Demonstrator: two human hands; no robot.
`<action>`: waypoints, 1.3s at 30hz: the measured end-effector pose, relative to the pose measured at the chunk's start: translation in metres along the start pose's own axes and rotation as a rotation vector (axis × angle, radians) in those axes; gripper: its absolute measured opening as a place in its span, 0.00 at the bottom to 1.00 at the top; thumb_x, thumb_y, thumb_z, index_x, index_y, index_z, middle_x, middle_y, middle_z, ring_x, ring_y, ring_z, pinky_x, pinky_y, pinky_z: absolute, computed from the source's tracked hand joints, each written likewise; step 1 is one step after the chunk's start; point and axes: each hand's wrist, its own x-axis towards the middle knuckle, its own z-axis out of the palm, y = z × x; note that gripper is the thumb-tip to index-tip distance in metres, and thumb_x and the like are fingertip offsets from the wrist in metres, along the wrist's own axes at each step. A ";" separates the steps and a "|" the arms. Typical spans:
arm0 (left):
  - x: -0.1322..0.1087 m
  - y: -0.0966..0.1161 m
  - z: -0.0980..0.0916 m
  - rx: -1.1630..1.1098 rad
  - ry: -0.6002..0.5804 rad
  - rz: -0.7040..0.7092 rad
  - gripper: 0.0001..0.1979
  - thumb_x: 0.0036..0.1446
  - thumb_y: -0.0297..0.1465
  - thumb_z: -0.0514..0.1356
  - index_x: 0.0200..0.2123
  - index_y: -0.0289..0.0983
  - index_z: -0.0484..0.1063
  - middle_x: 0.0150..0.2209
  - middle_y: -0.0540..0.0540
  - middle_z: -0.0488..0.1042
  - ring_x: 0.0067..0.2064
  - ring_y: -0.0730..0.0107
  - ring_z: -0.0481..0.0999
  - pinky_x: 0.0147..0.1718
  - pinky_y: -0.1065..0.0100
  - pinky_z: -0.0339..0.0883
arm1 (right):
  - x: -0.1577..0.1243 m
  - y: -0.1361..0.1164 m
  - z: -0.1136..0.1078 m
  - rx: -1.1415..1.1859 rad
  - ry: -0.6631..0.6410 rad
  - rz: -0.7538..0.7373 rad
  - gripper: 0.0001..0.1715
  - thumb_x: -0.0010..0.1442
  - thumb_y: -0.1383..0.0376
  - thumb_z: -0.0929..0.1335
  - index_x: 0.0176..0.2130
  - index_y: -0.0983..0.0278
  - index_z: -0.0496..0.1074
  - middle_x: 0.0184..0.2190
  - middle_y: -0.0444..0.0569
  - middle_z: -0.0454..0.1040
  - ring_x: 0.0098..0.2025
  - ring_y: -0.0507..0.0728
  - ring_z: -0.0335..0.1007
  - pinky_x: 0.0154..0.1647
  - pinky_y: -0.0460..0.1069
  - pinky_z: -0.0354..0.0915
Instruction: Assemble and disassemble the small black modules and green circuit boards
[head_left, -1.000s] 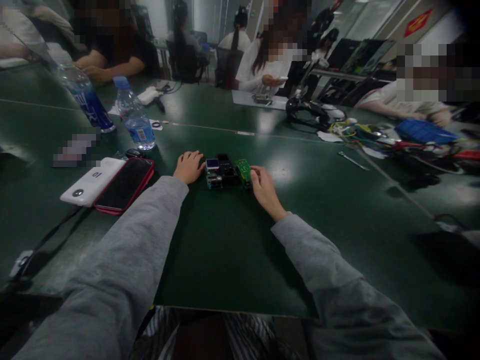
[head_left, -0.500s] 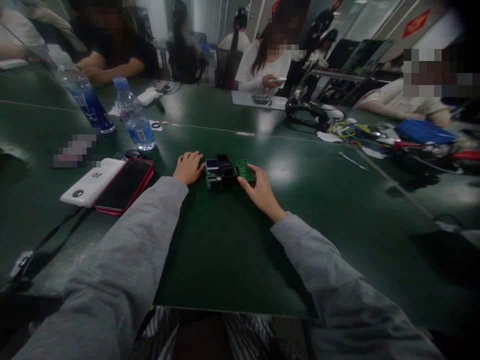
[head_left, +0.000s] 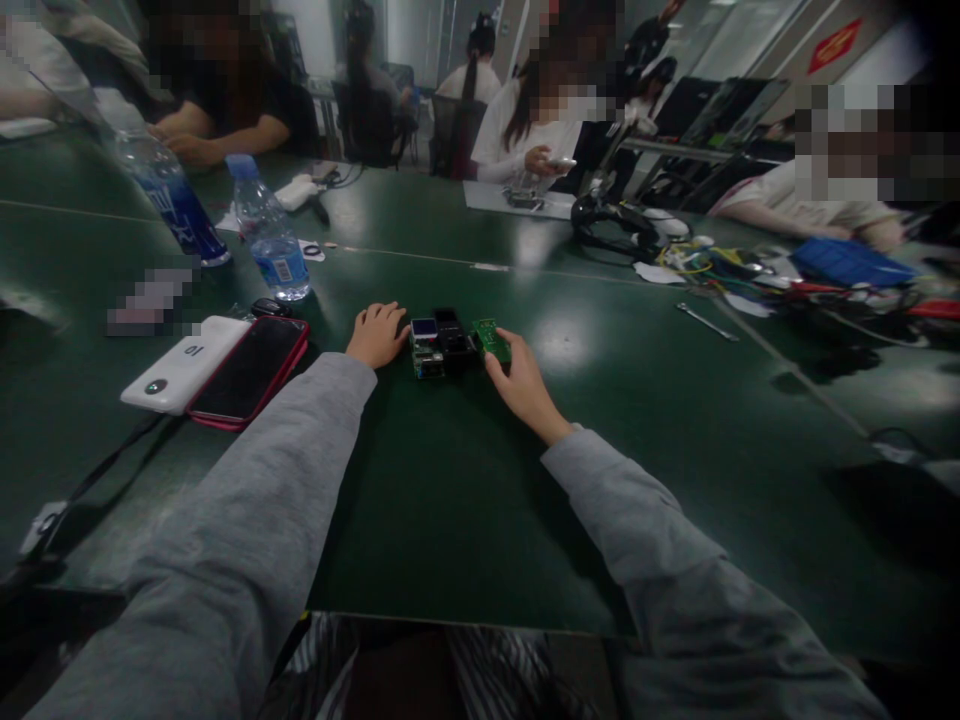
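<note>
My left hand (head_left: pixel 376 336) lies flat on the table, fingers loosely spread and holding nothing. Its fingertips are close to a small circuit board with a little screen (head_left: pixel 427 350). Beside that board is a black boxy device (head_left: pixel 451 332), in the middle of the group. At its right, my right hand (head_left: pixel 523 385) has thumb and fingers at the edges of a green circuit board (head_left: pixel 489 340), gripping it low over the tabletop. Whether the green board touches the black device I cannot tell.
On the left are a white power bank (head_left: pixel 184 365), a red-cased phone (head_left: pixel 251 370) and two bottles, the nearer a water bottle (head_left: pixel 271 240). A wrench (head_left: pixel 706 322) and tangled cables (head_left: pixel 720 262) lie to the right. Several people sit around the green table (head_left: pixel 465 500).
My right thumb has shifted slightly to the right, onto the lower edge of the green circuit board. My left hand and the other things keep their places.
</note>
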 end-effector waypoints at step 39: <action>0.001 0.000 0.001 0.007 0.017 0.014 0.25 0.67 0.40 0.46 0.62 0.37 0.61 0.66 0.41 0.58 0.65 0.52 0.55 0.62 0.47 0.52 | 0.000 0.001 0.001 -0.068 -0.022 -0.033 0.30 0.65 0.56 0.60 0.61 0.69 0.59 0.57 0.62 0.65 0.59 0.66 0.61 0.62 0.63 0.59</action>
